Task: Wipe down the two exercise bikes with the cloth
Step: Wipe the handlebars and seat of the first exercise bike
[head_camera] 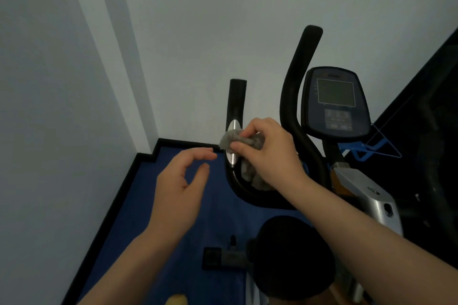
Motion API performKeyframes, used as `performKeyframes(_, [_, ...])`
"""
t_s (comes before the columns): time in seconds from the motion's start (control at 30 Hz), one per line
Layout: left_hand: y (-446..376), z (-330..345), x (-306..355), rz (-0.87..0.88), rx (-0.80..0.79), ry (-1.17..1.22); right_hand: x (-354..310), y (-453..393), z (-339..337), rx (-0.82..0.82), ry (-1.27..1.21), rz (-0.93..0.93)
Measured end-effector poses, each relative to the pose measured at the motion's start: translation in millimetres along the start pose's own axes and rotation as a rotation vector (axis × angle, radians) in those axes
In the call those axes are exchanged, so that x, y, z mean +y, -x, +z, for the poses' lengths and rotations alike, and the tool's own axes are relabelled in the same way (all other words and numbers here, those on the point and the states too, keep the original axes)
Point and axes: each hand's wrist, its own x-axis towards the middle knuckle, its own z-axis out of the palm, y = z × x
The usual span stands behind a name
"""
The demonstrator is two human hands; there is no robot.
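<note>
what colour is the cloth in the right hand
Grey; the cloth shows best in the head view.

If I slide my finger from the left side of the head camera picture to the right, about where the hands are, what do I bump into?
White wall → left hand, open and empty → left handlebar → grey cloth → right hand gripping the cloth → right handlebar → console screen

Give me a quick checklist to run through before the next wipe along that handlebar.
1. Cloth gripped by right hand: ok.
2. Cloth touching the left handlebar at its silver sensor plate: ok.
3. Left hand free, holding nothing: ok.
4. Upper handlebar clear for wiping: ok.
5. Console wiped already: cannot tell.
6. Second bike reachable: cannot tell; only dark shapes at right.
</note>
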Motion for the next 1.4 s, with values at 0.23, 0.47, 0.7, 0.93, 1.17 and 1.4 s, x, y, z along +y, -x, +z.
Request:
performKeyframes(0.23, [-37,11,8,-0.074,-0.021,0.021,-5,-41,14,0.199,-0.277,0.15])
performKeyframes(0.47, [-53,27,12,-0.185,-0.15,0.136,1,-53,13,0.23,-0.518,0.164])
performKeyframes(0.7, [-50,27,8,-0.183,-0.161,0.119,9,-29,18,0.125,-0.468,0.176])
performKeyframes(0.93, [-50,18,6,-0.171,-0.104,0.105,-22,-46,24,0.315,-0.087,0.074])
performKeyframes(1.17, [-47,14,2,-0.194,-0.092,0.109,-24,-57,14,0.3,0.025,-0.105])
performKeyframes(1.4, [-40,16,8,-0.139,-0.187,0.089,-6,-51,21,0.25,-0.06,-0.129])
